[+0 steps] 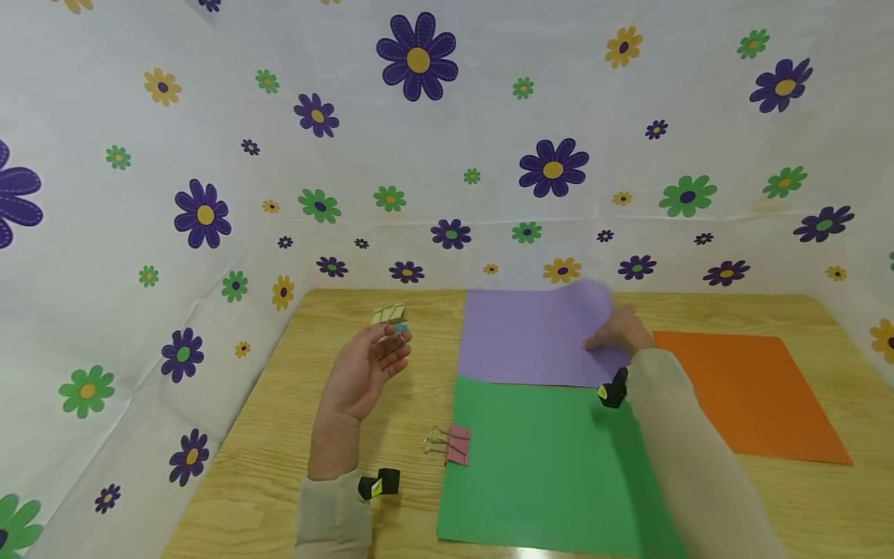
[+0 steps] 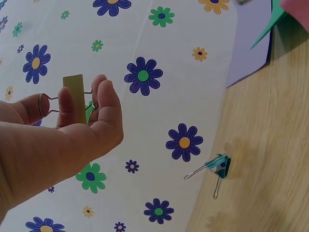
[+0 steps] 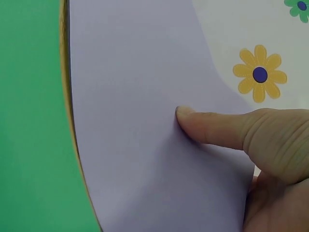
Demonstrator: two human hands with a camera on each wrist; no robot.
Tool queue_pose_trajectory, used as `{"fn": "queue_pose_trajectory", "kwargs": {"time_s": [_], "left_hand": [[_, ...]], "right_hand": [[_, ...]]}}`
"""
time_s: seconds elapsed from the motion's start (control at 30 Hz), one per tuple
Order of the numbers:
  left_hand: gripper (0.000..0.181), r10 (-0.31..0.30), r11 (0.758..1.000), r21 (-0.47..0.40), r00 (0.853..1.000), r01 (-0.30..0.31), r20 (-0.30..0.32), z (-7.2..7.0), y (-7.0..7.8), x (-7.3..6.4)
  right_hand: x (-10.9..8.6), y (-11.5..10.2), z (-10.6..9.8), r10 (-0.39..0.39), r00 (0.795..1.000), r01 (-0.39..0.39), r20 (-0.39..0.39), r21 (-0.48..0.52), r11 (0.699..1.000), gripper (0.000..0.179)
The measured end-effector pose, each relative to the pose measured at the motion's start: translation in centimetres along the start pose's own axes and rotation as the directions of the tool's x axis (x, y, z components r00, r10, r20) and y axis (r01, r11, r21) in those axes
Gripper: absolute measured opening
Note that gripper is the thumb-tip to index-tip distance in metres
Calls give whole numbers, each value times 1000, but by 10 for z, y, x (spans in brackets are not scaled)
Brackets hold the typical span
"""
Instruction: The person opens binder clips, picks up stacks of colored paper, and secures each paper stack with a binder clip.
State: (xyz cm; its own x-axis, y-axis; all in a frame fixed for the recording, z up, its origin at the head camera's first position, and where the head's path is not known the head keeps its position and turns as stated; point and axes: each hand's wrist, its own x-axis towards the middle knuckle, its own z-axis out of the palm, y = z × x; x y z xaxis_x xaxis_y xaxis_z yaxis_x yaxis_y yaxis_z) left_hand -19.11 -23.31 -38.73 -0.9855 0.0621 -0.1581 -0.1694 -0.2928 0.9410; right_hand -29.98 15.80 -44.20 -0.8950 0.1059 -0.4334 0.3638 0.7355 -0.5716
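My left hand [image 1: 359,376] holds a yellow binder clip [image 2: 75,99] by its wire handles, thumb on one side and fingers on the other, raised above the table. Just beyond those fingers, a blue binder clip [image 2: 219,166] lies on the wood. With my right hand [image 1: 621,330] I pinch the right side of a purple sheet [image 1: 513,334], thumb on top and the other fingers behind it. Its upper right corner curls up. The purple sheet borders the far edge of a green sheet [image 1: 545,466]. A pink binder clip [image 1: 458,445] grips the green sheet's left edge.
To the right, an orange sheet [image 1: 754,396] lies on the wooden table [image 1: 251,466], partly behind my right forearm. White cloth [image 1: 475,101] printed with flowers stands upright along the back and both sides.
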Motion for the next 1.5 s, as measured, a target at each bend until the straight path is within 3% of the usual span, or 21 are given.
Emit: {"fn": "queue_pose_trajectory", "kwargs": {"time_s": [0.2,0.43,0.57,1.03,1.5], "left_hand": [[23,34,995,93,999,-32,-13,-1,3,-2],[27,27,996,82,999,-23,-43,-2,4,-3],[32,32,997,76,998,-28,-61,-4,5,-4],[28,26,998,63,999,-24,-41,-7,5,-4],[28,12,997,79,999,-9,-34,-6,5,-4]], "right_hand": [[0,7,0,-63,998,63,-18,44,997,113],[-3,14,-2,-90,996,91,-16,163,982,72],[-3,18,-2,-94,995,96,-21,176,980,59],[3,29,-1,-93,994,103,-53,233,967,55],[8,33,-6,-63,998,55,21,288,956,62]]}}
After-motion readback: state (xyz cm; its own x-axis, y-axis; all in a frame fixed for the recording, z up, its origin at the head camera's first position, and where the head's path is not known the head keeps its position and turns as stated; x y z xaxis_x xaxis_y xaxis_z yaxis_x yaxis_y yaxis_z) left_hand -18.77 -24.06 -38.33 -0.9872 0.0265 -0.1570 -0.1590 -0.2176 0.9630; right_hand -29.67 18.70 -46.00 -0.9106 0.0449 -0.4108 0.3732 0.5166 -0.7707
